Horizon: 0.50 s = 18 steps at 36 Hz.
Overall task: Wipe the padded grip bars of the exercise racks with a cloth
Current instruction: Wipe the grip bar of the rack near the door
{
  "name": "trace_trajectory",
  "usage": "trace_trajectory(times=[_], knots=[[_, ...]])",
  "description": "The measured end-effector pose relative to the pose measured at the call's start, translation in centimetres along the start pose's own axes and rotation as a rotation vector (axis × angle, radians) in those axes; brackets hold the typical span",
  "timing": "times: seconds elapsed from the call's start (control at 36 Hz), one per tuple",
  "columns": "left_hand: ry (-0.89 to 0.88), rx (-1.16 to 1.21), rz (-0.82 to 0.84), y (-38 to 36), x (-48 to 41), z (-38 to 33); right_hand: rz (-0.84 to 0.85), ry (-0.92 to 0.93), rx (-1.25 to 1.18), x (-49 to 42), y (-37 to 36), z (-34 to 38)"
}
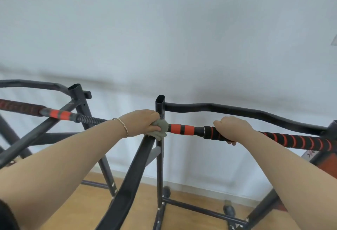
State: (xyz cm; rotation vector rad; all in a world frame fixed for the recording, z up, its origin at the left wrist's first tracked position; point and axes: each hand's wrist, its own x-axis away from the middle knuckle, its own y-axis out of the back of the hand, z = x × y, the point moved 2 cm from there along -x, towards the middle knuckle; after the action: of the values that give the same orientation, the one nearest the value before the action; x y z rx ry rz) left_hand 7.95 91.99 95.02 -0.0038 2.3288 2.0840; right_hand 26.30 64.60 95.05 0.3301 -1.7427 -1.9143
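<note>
grip bar blk w/ orange spiral stripes, orange/blk banded bit nr cloth (grey-green). frame blk, floor tan wood, wall white

A bare home-gym sort of room: black steel exercise racks with padded grip bars, wooden floor, white wall.

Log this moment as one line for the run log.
phase: wipe | left hand: grips grey cloth at end of orange-banded sleeve | right hand: grips padded grip bar
</note>
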Motion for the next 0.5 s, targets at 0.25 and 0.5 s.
trace_trajectory(times=[0.25, 0.5], knots=[[0.292, -0.046, -0.156, -1.7, 1.6, 1.2, -0.229, 0.495, 0.545, 1.7, -0.7, 9.3], [0.384, -0.034, -0.248, -2.8, 1.2, 1.8, -0.269, 0.537, 0.547, 1.4, -3.3, 11.8]])
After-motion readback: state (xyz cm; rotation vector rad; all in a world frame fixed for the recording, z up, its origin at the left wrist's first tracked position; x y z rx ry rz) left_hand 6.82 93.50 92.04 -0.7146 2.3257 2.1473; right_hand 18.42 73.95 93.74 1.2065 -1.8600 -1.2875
